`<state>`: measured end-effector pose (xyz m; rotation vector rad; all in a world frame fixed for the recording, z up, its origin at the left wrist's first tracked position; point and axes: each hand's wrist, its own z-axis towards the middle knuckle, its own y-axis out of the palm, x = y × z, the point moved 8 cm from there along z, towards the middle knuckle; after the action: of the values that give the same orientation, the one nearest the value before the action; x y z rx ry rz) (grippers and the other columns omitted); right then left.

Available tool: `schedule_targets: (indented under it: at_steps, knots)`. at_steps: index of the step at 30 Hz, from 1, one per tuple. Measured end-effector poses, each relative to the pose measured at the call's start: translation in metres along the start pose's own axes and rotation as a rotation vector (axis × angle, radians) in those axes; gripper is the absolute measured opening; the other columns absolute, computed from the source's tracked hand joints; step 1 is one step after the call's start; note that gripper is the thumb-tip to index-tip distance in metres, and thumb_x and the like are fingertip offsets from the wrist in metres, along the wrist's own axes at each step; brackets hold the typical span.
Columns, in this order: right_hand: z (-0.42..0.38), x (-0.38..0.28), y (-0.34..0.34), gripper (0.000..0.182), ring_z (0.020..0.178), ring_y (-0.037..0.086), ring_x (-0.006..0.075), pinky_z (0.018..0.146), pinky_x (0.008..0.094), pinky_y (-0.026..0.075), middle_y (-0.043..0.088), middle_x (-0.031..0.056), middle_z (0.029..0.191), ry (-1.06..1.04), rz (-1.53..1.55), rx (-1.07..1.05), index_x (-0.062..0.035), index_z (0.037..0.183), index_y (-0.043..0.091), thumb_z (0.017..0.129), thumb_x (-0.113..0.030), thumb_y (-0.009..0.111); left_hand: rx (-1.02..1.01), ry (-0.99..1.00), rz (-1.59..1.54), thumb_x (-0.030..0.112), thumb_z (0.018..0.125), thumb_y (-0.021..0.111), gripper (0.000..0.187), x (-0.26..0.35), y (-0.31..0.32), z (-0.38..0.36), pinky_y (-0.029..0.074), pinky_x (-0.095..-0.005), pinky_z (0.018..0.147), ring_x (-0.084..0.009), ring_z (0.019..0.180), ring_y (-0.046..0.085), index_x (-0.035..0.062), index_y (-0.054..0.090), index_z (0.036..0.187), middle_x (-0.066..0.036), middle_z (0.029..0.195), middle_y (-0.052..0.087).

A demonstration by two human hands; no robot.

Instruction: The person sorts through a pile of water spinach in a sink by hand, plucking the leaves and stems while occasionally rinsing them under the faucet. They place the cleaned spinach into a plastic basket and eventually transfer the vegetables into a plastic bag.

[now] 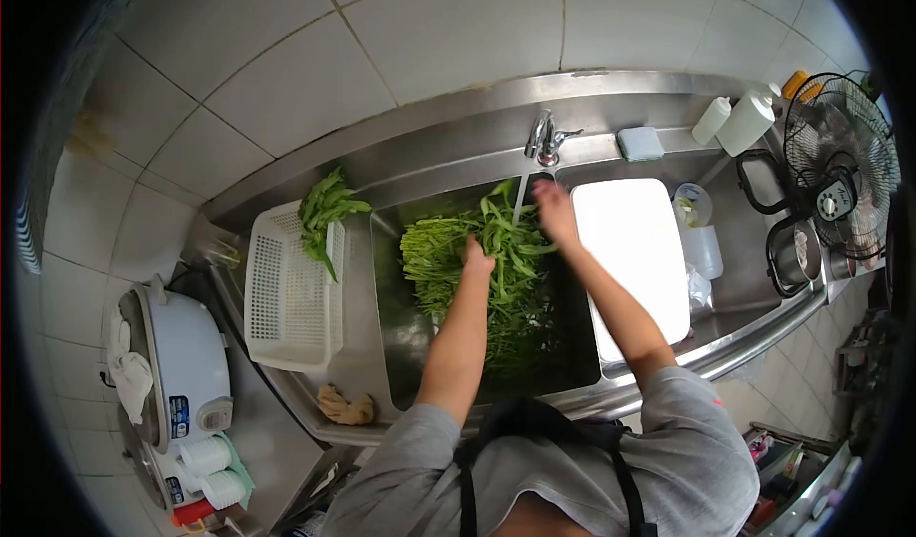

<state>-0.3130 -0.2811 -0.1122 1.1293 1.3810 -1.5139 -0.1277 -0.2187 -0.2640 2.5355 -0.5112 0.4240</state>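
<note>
Under the running faucet, my left hand is closed round a bunch of leafy greens with pale stems pointing left. My right hand is raised just right of the water stream, near the leaves; its fingers are smeared by motion. More greens lie below in the steel sink basin. Another leafy bunch hangs over the edge of a white perforated basket on the left.
A white board lies right of the basin. Beyond it are a plastic container, bottles and a fan. A sponge sits behind the board. At the left are a brown cloth and a large cooker.
</note>
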Motion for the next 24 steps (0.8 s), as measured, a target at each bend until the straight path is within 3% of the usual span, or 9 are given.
schedule_targets:
  at_steps: [1, 3, 4, 9, 12, 14, 15, 19, 24]
  knots:
    - [-0.008, 0.015, 0.029, 0.04, 0.095, 0.056, 0.0338, 0.083, 0.037, 0.043, 0.057, 0.0231, 0.099, -0.185, -0.122, 0.058, -0.0011, 0.105, 0.056, 0.084, -0.035, 0.049, -0.151, -0.041, -0.17, 0.024, 0.089, 0.047, 0.038, -0.015, 0.002, 0.026, 0.041, -0.0414, 0.092, -0.0261, 0.106, 0.049, 0.0022, 0.044, 0.119, -0.013, 0.118, 0.049]
    - [-0.02, 0.039, 0.074, 0.047, 0.107, 0.046, 0.0395, 0.089, 0.0421, 0.038, 0.045, 0.0228, 0.12, 0.139, -0.136, -0.155, -0.0052, 0.118, 0.049, 0.084, -0.038, 0.047, -0.354, -0.096, -0.223, 0.022, 0.089, 0.045, 0.027, -0.037, 0.02, 0.034, 0.044, -0.0402, 0.088, -0.0249, 0.098, 0.053, 0.0032, 0.052, 0.107, -0.011, 0.106, 0.056]
    - [-0.036, 0.003, 0.067, 0.045, 0.112, 0.041, 0.0409, 0.092, 0.0458, 0.035, 0.042, 0.0229, 0.123, 0.031, -0.307, 0.034, -0.005, 0.117, 0.049, 0.083, -0.034, 0.05, -0.382, -0.076, -0.214, 0.022, 0.09, 0.045, 0.027, -0.038, 0.024, 0.023, 0.044, -0.0403, 0.088, -0.025, 0.098, 0.054, 0.0033, 0.052, 0.107, -0.011, 0.106, 0.056]
    - [-0.097, -0.062, 0.08, 0.043, 0.116, 0.036, 0.0413, 0.097, 0.0451, 0.029, 0.038, 0.0241, 0.126, -0.586, -0.108, -0.314, -0.0061, 0.119, 0.048, 0.082, -0.026, 0.055, -0.36, 0.111, -0.071, 0.023, 0.09, 0.044, 0.026, -0.009, 0.022, -0.018, 0.045, -0.0406, 0.086, -0.0253, 0.097, 0.054, 0.0036, 0.053, 0.106, -0.011, 0.105, 0.056]
    - [-0.063, 0.011, 0.046, 0.049, 0.12, 0.035, 0.0358, 0.1, 0.0391, 0.027, 0.037, 0.0215, 0.128, -0.263, -0.15, 0.085, -0.0069, 0.126, 0.042, 0.086, -0.036, 0.047, -0.364, -0.05, -0.176, 0.024, 0.09, 0.045, 0.026, -0.009, 0.031, -0.016, 0.047, -0.0399, 0.083, -0.0253, 0.095, 0.055, 0.0048, 0.054, 0.104, -0.011, 0.103, 0.057]
    - [-0.042, 0.091, 0.065, 0.054, 0.119, 0.037, 0.0301, 0.098, 0.0399, 0.03, 0.037, 0.0169, 0.13, 0.569, 0.43, 0.003, -0.0054, 0.124, 0.043, 0.087, -0.045, 0.042, -0.382, -0.109, -0.172, 0.023, 0.089, 0.048, 0.025, -0.021, 0.034, -0.014, 0.049, -0.0385, 0.08, -0.0249, 0.093, 0.055, 0.004, 0.054, 0.103, -0.01, 0.102, 0.057]
    - [-0.045, 0.06, 0.071, 0.057, 0.11, 0.046, 0.0258, 0.091, 0.0404, 0.038, 0.046, 0.013, 0.122, 0.657, 0.759, -0.176, -0.0036, 0.119, 0.046, 0.087, -0.049, 0.038, -0.382, -0.114, -0.192, 0.023, 0.088, 0.049, 0.024, -0.022, 0.041, -0.021, 0.049, -0.0381, 0.079, -0.0249, 0.092, 0.055, 0.0039, 0.055, 0.102, -0.01, 0.101, 0.057]
    - [-0.007, 0.019, 0.064, 0.031, 0.079, 0.058, 0.0192, 0.068, 0.0307, 0.048, 0.058, 0.0118, 0.094, 0.386, 0.649, -0.283, 0.0004, 0.107, 0.052, 0.083, -0.019, 0.049, -0.368, -0.103, -0.203, 0.022, 0.087, 0.052, 0.023, -0.023, 0.032, -0.017, 0.049, -0.0379, 0.076, -0.0243, 0.088, 0.056, 0.0031, 0.054, 0.1, -0.01, 0.099, 0.057]
    - [0.01, -0.023, 0.043, 0.03, 0.063, 0.052, 0.0092, 0.053, 0.0251, 0.043, 0.059, 0.0015, 0.078, 0.133, -0.009, -0.725, -0.0025, 0.101, 0.061, 0.074, -0.015, 0.06, -0.162, 0.053, -0.03, 0.024, 0.089, 0.049, 0.026, 0.01, 0.004, 0.015, 0.049, -0.0379, 0.078, -0.0248, 0.091, 0.056, 0.0026, 0.05, 0.104, -0.011, 0.103, 0.055]
